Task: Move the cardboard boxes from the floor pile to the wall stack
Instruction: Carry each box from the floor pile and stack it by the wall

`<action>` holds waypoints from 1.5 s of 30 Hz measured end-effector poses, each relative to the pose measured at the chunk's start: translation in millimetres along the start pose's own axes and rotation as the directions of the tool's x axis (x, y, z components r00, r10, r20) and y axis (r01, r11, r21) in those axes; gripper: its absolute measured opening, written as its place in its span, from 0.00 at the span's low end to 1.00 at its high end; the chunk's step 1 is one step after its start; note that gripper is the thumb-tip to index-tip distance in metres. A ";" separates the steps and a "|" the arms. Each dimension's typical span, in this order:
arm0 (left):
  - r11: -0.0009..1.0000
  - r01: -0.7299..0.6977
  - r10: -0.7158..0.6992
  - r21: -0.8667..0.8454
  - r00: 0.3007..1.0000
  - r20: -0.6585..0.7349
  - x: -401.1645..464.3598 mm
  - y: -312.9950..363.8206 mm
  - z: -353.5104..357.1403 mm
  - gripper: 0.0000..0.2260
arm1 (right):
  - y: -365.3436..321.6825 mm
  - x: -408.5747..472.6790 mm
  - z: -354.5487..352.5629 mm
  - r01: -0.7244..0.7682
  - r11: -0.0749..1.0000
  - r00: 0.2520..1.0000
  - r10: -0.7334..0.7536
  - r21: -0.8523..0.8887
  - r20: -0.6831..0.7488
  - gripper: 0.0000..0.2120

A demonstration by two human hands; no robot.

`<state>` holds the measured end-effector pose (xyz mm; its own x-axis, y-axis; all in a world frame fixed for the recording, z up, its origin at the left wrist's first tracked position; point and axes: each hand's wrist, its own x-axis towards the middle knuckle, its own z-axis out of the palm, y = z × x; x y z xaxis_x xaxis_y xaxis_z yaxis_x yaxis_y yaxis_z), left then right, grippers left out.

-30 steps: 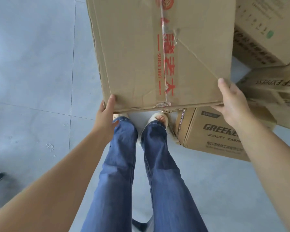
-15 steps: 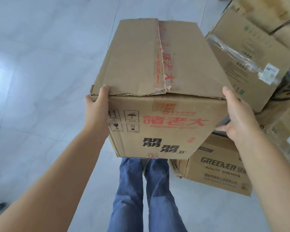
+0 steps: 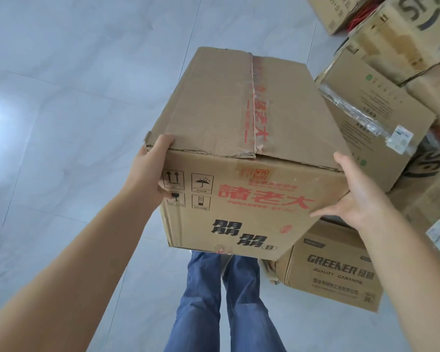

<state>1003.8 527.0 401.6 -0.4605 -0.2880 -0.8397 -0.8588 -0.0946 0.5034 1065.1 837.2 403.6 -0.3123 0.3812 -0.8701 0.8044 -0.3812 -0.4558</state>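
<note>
You have tipped the printed cardboard box (image 3: 241,158) up off the floor pile (image 3: 381,115) since a second ago, so its labelled end now faces you and it hangs above your legs (image 3: 214,298). Your left hand (image 3: 151,171) grips the near left corner, thumb over the top edge; your right hand (image 3: 357,196) lies spread against the right corner. It looks ready to carry to the wall stack, which is out of view.

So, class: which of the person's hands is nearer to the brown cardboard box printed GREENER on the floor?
Right. The right hand is just above the GREENER box; the left hand is across the carried box, farther away.
</note>
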 end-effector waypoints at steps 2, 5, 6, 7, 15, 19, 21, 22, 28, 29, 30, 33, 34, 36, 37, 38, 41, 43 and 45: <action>1.000 -0.023 0.023 0.005 1.000 -0.006 -10.4 11.5 -21.0 0.12 | 2.9 -23.8 6.0 0.000 0.999 1.000 0.000 0.035 -0.002 0.15; 0.998 -0.065 0.065 0.021 0.998 0.002 -34.5 42.3 -56.3 0.12 | -2.2 -70.5 23.7 0.012 0.998 1.000 -0.012 0.064 0.006 0.19; 0.996 -0.085 0.085 0.025 0.996 0.006 -43.5 55.2 -69.2 0.11 | -6.5 -87.2 31.5 0.022 0.997 1.000 -0.022 0.075 0.011 0.19; 0.994 -0.101 0.101 0.028 0.995 0.004 -54.2 69.2 -82.9 0.11 | -11.4 -104.8 39.1 0.030 0.996 0.999 -0.032 0.088 0.015 0.19; 0.968 -0.230 0.227 -0.097 0.973 -0.039 -118.5 155.9 -192.6 0.11 | -64.7 -198.9 123.7 0.172 0.982 0.973 -0.181 0.073 0.141 0.21; 0.923 -0.338 0.320 -0.183 0.939 -0.123 -141.0 194.5 -239.1 0.13 | -114.1 -229.8 177.6 0.312 0.949 0.915 -0.312 0.040 0.257 0.15; 0.892 -0.391 0.361 -0.226 0.918 -0.164 -147.4 213.5 -258.0 0.14 | -141.0 -243.2 204.0 0.386 0.922 0.871 -0.379 0.043 0.312 0.14; 0.874 -0.418 0.381 -0.247 0.906 -0.185 -150.0 223.7 -266.6 0.15 | -154.5 -250.2 217.5 0.418 0.907 0.848 -0.408 0.047 0.340 0.15; 0.761 -0.548 0.450 -0.347 0.831 -0.325 -146.3 295.8 -314.2 0.14 | -235.4 -284.1 314.3 0.593 0.803 0.678 -0.542 0.068 0.496 0.12; 0.744 -0.562 0.453 -0.361 0.822 -0.346 -142.2 309.0 -322.3 0.14 | -249.0 -288.6 334.6 0.613 0.787 0.651 -0.554 0.070 0.519 0.11; 0.724 -0.577 0.454 -0.378 0.811 -0.368 -136.8 323.2 -331.2 0.13 | -264.2 -293.2 357.7 0.631 0.773 0.623 -0.560 0.073 0.546 0.11; 0.660 -0.620 0.431 -0.424 0.775 -0.462 -120.5 361.0 -363.1 0.10 | -307.6 -310.6 430.3 0.671 0.739 0.550 -0.549 0.057 0.630 0.11; 0.639 -0.638 0.424 -0.429 0.758 -0.496 -116.0 371.8 -374.9 0.09 | -320.5 -317.9 455.1 0.685 0.727 0.525 -0.540 0.050 0.657 0.11; 0.596 -0.674 0.412 -0.437 0.724 -0.554 -107.4 389.1 -399.2 0.08 | -343.2 -333.6 506.2 0.717 0.696 0.472 -0.521 0.034 0.711 0.13; 0.576 -0.685 0.399 -0.446 0.712 -0.578 -103.3 394.8 -411.3 0.07 | -352.0 -341.7 531.6 0.733 0.680 0.445 -0.511 0.029 0.735 0.13; 0.556 -0.695 0.381 -0.455 0.700 -0.604 -99.7 399.2 -424.2 0.07 | -358.6 -350.7 557.4 0.747 0.665 0.417 -0.497 0.025 0.761 0.13; 0.501 -0.721 0.290 -0.479 0.662 -0.691 -90.8 407.2 -468.1 0.07 | -362.5 -378.4 633.5 0.769 0.640 0.336 -0.427 0.017 0.840 0.09; 0.472 -0.736 0.229 -0.486 0.634 -0.739 -84.1 411.7 -502.0 0.07 | -353.5 -395.6 683.4 0.773 0.634 0.291 -0.376 0.015 0.880 0.07; 0.448 -0.755 0.176 -0.479 0.600 -0.781 -74.4 413.6 -537.8 0.06 | -339.4 -410.0 733.4 0.781 0.625 0.256 -0.337 0.011 0.906 0.07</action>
<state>803.6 -3.2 781.9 -0.2516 -0.9334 -0.2560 0.0704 -0.2814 0.9570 549.6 192.5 777.5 -0.8087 -0.5374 -0.2394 0.2529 0.0499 -0.9662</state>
